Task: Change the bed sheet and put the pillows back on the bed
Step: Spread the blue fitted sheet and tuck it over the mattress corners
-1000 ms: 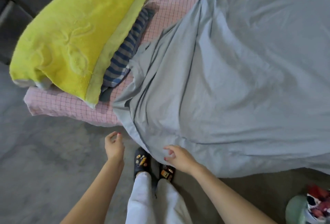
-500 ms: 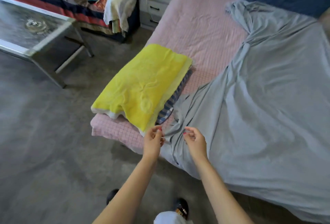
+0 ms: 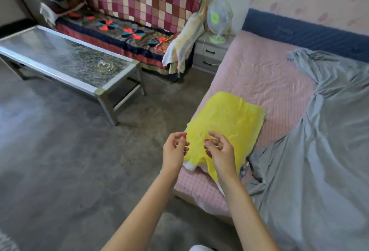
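Left hand (image 3: pixel 174 153), right hand (image 3: pixel 219 152) loosely curled, empty, above yellow pillow (image 3: pixel 225 126); glass table (image 3: pixel 65 61) left.

Fuzzy yellow terry pillow (image 3: pixel 225 128); smooth matt grey sheet (image 3: pixel 323 160); quilted pink mattress (image 3: pixel 265 82); glossy, seemingly glass-topped metal table (image 3: pixel 65 59).

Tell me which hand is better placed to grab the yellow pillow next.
Right, narrowly. The right hand hovers directly over the pillow, fingers loosely spread; the left hand sits off its near edge, over the floor. Both hold nothing.
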